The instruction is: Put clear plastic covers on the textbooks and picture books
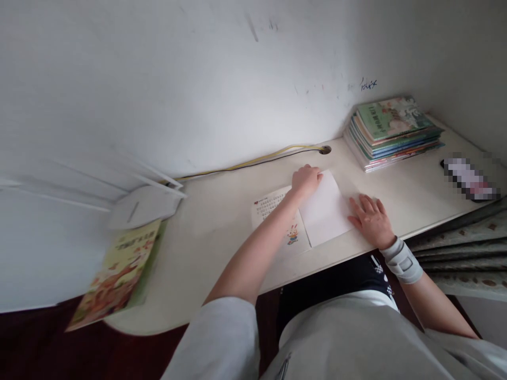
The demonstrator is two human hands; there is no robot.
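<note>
An open book lies on the white desk, with a printed left page (303, 232) showing text and a small rabbit drawing, and a blank white right page (327, 211). My left hand (307, 180) reaches across the printed side to the top of the book near its fold. Its fingers are curled against the upper edge of the white page, and their tips are partly hidden. Just right of the book, my right hand (371, 217) rests palm down on the desk, fingers spread, holding nothing. A grey band (403, 261) wraps the right wrist.
Several stacked books (396, 132) stand at the back right, near a phone (469, 178) blurred by pixels. Yellow and black cables (253, 161) run along the wall to a desk hole (325, 150). A yellow-green book (122, 269) overhangs the left edge beside a white rack (142, 206).
</note>
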